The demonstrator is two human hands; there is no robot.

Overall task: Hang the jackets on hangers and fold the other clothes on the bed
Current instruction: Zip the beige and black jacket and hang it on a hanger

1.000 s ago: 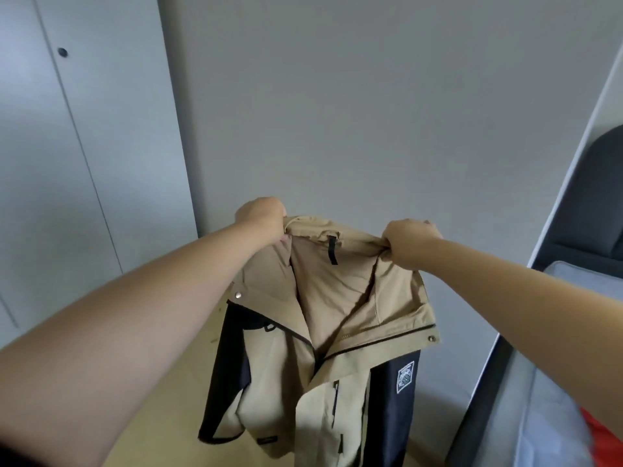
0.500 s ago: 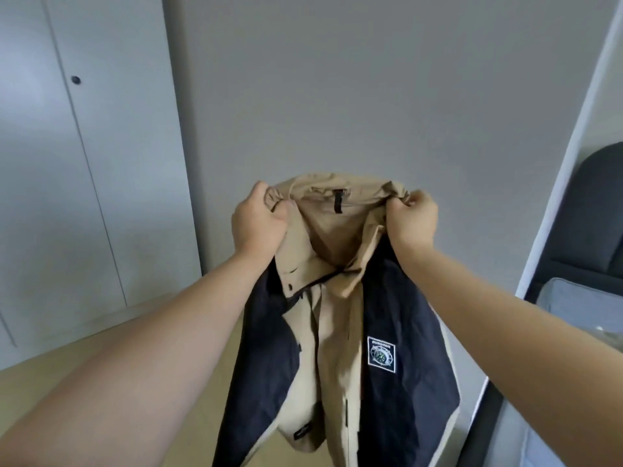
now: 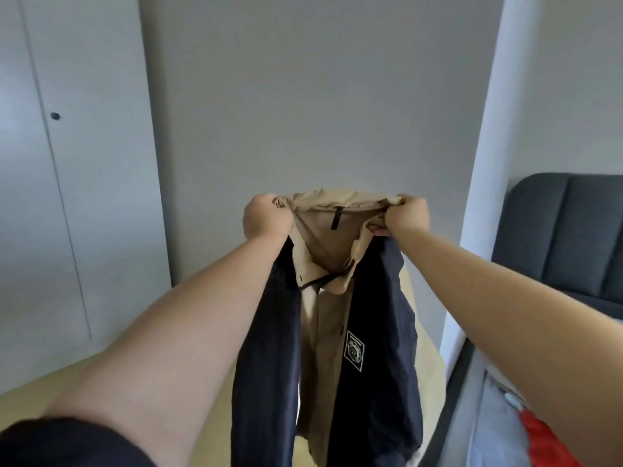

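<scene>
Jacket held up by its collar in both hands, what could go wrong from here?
1. The left hand and right hand both grip the collar of the tan and navy jacket, and no hanger is in view; freeing one hand to fetch one could let the jacket sag sideways or drop to the floor.
2. Its hem runs below the frame, so it may drag if lowered.

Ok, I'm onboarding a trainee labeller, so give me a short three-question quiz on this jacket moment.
1. True or false: the tan and navy jacket lies folded on the bed.
2. Where do the left hand and right hand grip it? A) cuffs B) collar C) hem
3. Fill in: the garment at the picture's lower right is ____.
Key: 1 false; 2 B; 3 red.
</scene>
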